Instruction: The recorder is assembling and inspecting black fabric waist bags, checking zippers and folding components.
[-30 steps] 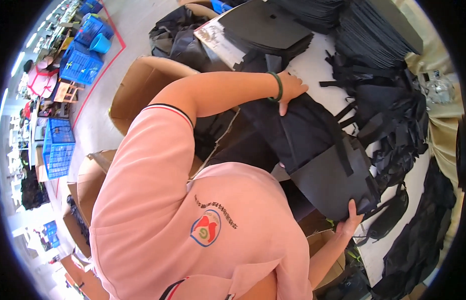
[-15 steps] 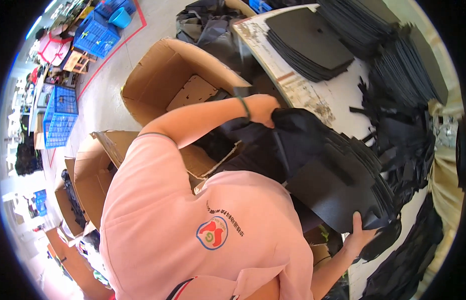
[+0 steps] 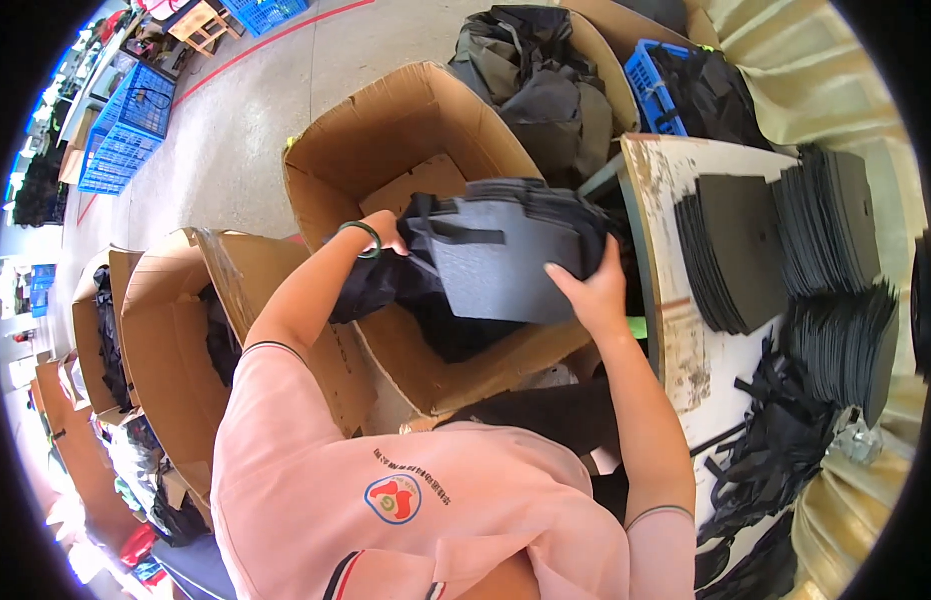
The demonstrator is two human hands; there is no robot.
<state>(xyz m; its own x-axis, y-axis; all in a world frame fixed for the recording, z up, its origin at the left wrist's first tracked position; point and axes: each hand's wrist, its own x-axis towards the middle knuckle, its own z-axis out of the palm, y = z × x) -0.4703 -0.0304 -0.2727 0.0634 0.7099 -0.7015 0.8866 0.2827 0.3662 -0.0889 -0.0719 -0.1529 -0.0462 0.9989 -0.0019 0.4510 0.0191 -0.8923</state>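
Between my hands is a stack of black panels (image 3: pixel 511 265) with black fabric and a strap on it, held over an open cardboard box (image 3: pixel 331 150). My left hand (image 3: pixel 388 232), wearing a dark green bangle, is closed on the black fabric at the stack's left end. Around the right end my right hand (image 3: pixel 598 290) is closed, thumb on top of the grey-black face and fingers mostly hidden beneath. Black fabric (image 3: pixel 371 285) hangs from the left side into the box. The stack hides much of the box's inside.
On the right, a worn white table (image 3: pixel 676 350) bears stacks of black panels (image 3: pixel 736 250) and a heap of black straps (image 3: pixel 771 430). More cardboard boxes (image 3: pixel 176 340) stand at left. Behind are black fabric (image 3: pixel 536 90) and a blue crate (image 3: pixel 651 85); a pale curtain (image 3: pixel 826 80) hangs at right.
The stack has moved from the table edge leftward to above the open box, carried by both hands. My view has swung toward the boxes.
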